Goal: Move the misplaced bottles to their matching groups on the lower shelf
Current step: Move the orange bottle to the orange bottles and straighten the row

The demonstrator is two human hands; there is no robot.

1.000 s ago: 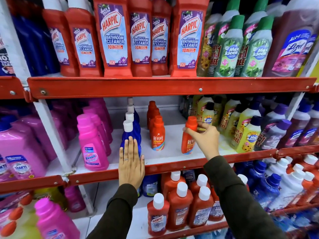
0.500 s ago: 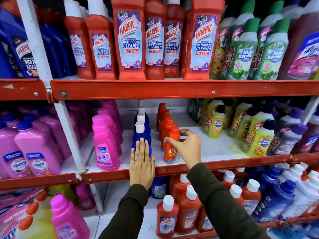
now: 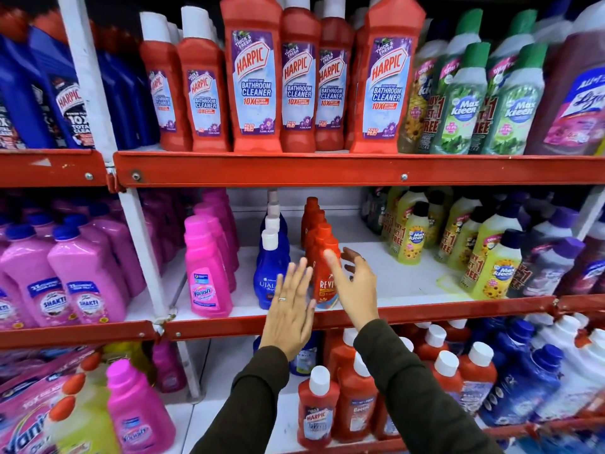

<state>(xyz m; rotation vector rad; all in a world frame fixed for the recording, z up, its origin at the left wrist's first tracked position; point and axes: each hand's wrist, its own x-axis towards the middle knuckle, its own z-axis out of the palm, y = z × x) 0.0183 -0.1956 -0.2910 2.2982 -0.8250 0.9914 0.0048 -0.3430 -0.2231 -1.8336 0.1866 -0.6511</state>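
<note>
Our two hands are up in front of the middle shelf. The left hand is flat, with its fingers spread wide, and it holds nothing. It covers part of the blue bottle that stands just behind it. The right hand is loose, with its fingers curled a little, and it holds nothing too.

Between our hands stands the orange bottle. It is upright at the front of a line of orange bottles, near the shelf edge. Our right thumb is at its neck; we cannot tell if it is touching. So we think the step in hand is letting this bottle go, now that it stands with its own kind.

Next we need to look for another bottle in the wrong place. To the right of our right hand is a bare patch of shelf, and past it stand the yellow bottles. Well to the left of our left hand are the pink bottles. We must pull our hands back softly, so we do not tip the orange one.
</note>
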